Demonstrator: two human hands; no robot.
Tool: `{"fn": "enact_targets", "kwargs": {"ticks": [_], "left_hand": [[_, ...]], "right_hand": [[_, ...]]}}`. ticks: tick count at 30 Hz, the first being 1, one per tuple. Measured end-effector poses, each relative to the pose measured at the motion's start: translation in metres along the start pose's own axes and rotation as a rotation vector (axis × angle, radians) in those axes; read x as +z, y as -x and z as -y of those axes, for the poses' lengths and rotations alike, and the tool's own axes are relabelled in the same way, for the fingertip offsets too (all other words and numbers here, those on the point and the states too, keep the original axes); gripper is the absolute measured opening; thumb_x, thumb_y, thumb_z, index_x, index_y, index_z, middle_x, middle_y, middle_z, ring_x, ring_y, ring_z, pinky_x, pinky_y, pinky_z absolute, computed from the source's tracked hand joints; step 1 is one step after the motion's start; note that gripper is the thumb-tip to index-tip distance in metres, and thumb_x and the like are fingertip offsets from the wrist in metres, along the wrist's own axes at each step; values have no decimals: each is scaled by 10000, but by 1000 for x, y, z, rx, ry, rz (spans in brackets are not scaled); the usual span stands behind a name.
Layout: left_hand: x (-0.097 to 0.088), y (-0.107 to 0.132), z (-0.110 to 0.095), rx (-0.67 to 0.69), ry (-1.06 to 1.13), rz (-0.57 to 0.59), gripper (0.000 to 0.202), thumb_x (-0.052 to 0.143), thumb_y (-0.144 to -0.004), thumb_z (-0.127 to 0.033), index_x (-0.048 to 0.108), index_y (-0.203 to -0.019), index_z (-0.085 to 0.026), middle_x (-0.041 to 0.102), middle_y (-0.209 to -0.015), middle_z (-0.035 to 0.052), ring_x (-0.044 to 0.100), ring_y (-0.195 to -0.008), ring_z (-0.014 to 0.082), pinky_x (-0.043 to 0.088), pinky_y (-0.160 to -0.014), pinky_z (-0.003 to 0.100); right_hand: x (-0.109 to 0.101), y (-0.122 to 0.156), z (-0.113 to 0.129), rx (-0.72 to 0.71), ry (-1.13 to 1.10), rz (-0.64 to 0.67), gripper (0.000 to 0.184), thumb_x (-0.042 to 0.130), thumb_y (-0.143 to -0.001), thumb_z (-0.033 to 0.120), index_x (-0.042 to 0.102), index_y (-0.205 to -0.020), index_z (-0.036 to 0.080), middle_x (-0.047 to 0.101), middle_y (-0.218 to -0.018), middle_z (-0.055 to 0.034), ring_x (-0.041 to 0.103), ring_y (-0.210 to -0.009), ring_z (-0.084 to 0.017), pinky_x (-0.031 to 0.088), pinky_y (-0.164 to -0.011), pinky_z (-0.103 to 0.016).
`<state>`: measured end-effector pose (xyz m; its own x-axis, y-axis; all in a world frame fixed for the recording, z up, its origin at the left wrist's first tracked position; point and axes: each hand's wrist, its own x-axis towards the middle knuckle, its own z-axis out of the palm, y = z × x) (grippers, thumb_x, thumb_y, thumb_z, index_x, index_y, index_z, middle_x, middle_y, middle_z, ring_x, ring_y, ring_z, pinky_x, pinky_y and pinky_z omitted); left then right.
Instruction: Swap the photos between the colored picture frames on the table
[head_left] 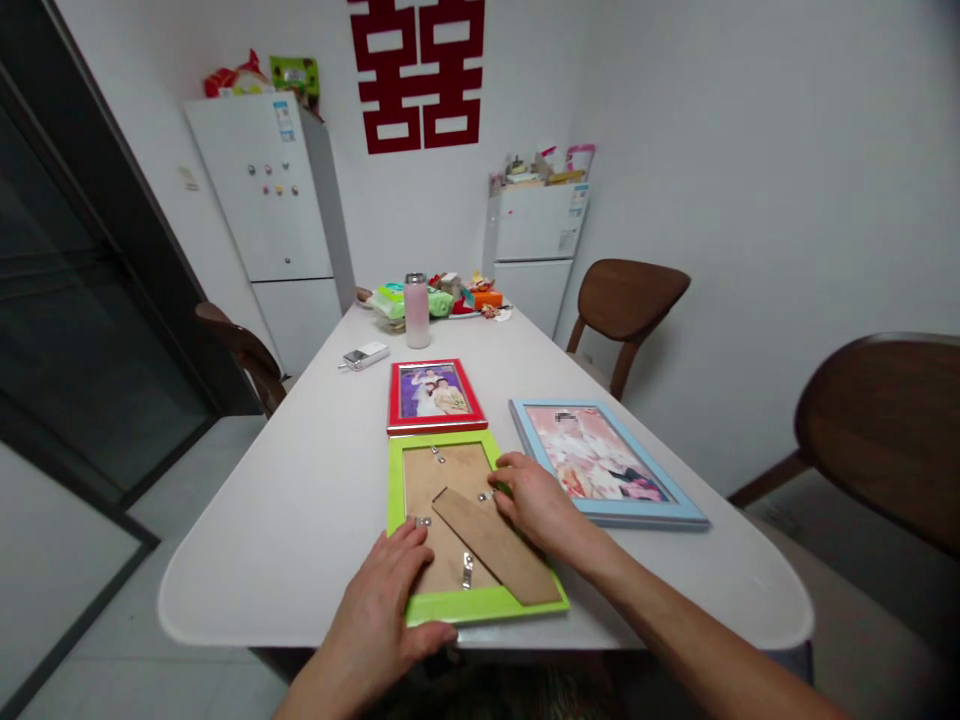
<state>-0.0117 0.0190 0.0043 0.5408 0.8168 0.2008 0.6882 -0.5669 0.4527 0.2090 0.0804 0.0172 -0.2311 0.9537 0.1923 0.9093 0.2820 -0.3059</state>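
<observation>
A lime green picture frame [442,603] lies face down near the table's front edge, its brown backing board and stand strut [496,545] facing up. My left hand [382,600] rests flat on the frame's lower left corner, fingers spread over the backing near a metal clip. My right hand [536,500] sits on the frame's right edge, fingertips curled and pressed at a small metal clip. A red frame [435,422] with a photo lies just beyond the green one. A light blue frame [525,425] with a photo lies to the right.
The white table [300,500] carries a pink bottle [416,310], a small white device [365,355] and a heap of snacks at its far end. Brown chairs stand at the right [626,300], near right [885,430] and left [244,350]. Two white fridges stand against the back wall.
</observation>
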Motion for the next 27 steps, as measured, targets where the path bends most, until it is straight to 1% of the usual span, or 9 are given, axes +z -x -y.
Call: {"fn": "enact_targets", "kwargs": {"ticks": [4, 8, 11, 13, 15, 17, 19, 23, 27], "left_hand": [[-5, 0, -4, -45, 97, 3, 324, 657, -590, -378, 549, -827, -185, 476, -1198, 134, 372, -1145, 280, 280, -949, 477], [-7, 0, -8, -54, 117, 7, 287, 684, -570, -330, 543, -772, -182, 514, -1158, 129, 403, -1121, 271, 265, -956, 462], [-6, 1, -8, -56, 124, 2, 273, 697, -561, -307, 544, -752, -187, 520, -1153, 121, 418, -1107, 268, 260, -956, 457], [-5, 2, -7, -54, 139, -15, 261, 700, -560, -303, 547, -740, -190, 526, -1146, 115, 431, -1095, 269, 263, -951, 458], [-5, 3, -7, -49, 151, -30, 255, 705, -553, -301, 552, -726, -193, 537, -1131, 107, 447, -1077, 268, 271, -946, 456], [-4, 3, -7, -48, 151, -36, 254, 709, -547, -296, 556, -722, -193, 545, -1119, 101, 457, -1063, 264, 276, -946, 449], [-4, 2, -7, -50, 143, -28, 270, 713, -542, -295, 564, -739, -185, 547, -1112, 106, 458, -1058, 265, 277, -946, 449], [-5, 1, -9, -58, 130, -6, 376, 720, -538, -292, 572, -859, -162, 559, -1085, 124, 471, -1039, 271, 285, -937, 460], [-7, 2, -10, -74, 98, 3, 493, 740, -514, -270, 545, -946, -136, 565, -1072, 127, 475, -1033, 263, 294, -934, 456]], "right_hand": [[-1, -3, 3, 17, 36, -6, 235, 417, -736, 142, 645, -788, 173, 552, -833, -70, 502, -801, -154, 368, -717, -236], [-3, 2, 8, -13, 54, -37, 224, 437, -738, 164, 639, -835, 179, 564, -864, -72, 486, -820, -169, 356, -739, -265], [-1, 5, 24, -99, -9, -63, 214, 460, -743, 200, 634, -867, 188, 566, -933, -69, 465, -872, -177, 342, -767, -279], [3, 4, 40, -181, -75, -18, 199, 461, -751, 212, 641, -836, 200, 578, -897, -51, 471, -853, -161, 342, -757, -266], [8, 0, 56, -236, -109, 35, 183, 470, -749, 215, 649, -786, 208, 589, -813, -34, 478, -814, -150, 342, -737, -256], [12, -5, 68, -246, -109, 50, 164, 490, -738, 228, 652, -760, 209, 588, -772, -33, 476, -801, -153, 340, -728, -259], [15, -10, 76, -229, -107, 51, 158, 499, -734, 235, 654, -742, 207, 585, -755, -39, 474, -793, -156, 338, -721, -261], [20, -15, 81, -175, -119, 39, 162, 490, -726, 205, 648, -699, 187, 582, -740, -50, 477, -774, -155, 339, -705, -254], [25, -17, 84, -114, -107, 25, 144, 492, -691, 159, 633, -659, 154, 586, -714, -56, 487, -737, -150, 344, -674, -236]]}}
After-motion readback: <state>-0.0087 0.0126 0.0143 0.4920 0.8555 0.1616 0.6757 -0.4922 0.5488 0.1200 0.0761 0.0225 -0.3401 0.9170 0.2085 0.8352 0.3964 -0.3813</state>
